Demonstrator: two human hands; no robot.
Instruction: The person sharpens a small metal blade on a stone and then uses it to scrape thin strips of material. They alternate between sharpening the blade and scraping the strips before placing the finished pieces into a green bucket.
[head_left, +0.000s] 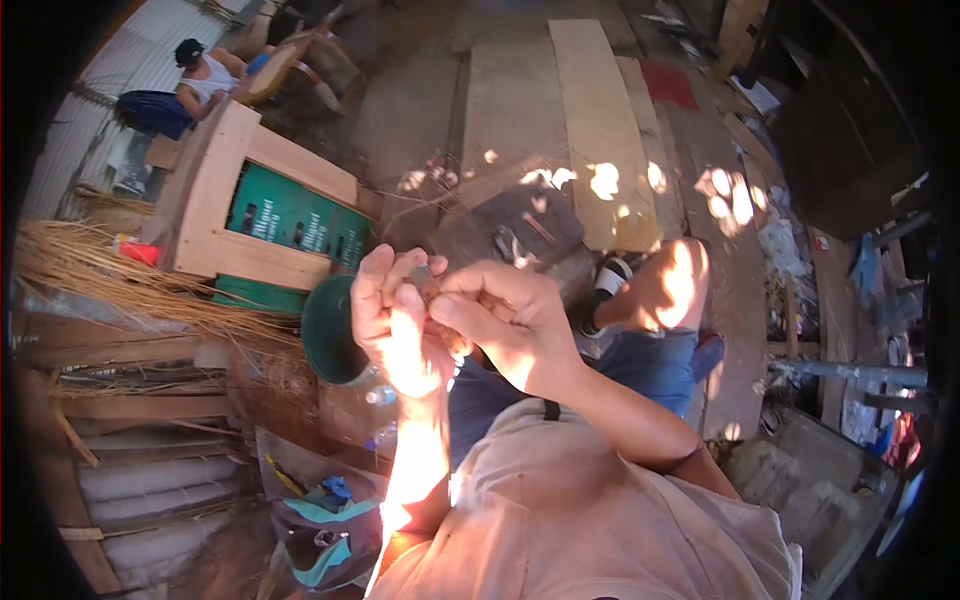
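Note:
Both hands are raised close together in front of my chest, at the middle of the head view. My left hand (405, 315) has its fingers bent, the upper ones curled and the palm side brightly lit. My right hand (510, 320) is pinched, its thumb and forefinger meeting at the fingers of my left hand. A small brownish thing (449, 335) shows between the hands, too small to make out. Behind my left hand is a dark green round container (333, 330).
A wooden frame (290, 262) with green crates stands at the upper left, beside long dried strips (110, 285). Farther back sits another person (207, 82). A dark board (520, 225) with tools lies ahead. An open bag (325, 520) is at the lower left.

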